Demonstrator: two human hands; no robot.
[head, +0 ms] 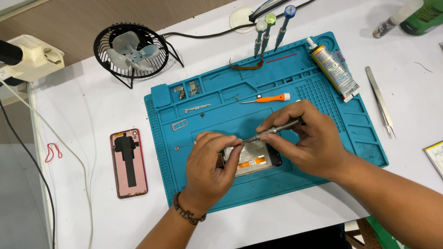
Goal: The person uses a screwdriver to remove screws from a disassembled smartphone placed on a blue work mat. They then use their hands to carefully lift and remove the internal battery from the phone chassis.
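Note:
An opened phone point(253, 158) lies on the blue work mat point(323, 152), its silver inner plate and an orange strip showing. My left hand point(208, 167) presses down on the phone's left end, fingers curled over its edge. My right hand point(308, 138) holds a slim grey metal screwdriver point(277, 129) between thumb and fingers, its tip pointing down-left onto the phone near my left fingertips. Much of the phone is hidden under both hands.
A pink phone back cover point(128, 163) lies left of the mat. On the mat: an orange-handled screwdriver point(272, 98), small metal parts point(186, 91), a glue tube point(334, 70). Three screwdrivers point(270, 28) stand at the mat's back edge. Tweezers point(380, 101) lie to the right, a black desk fan point(131, 50) behind.

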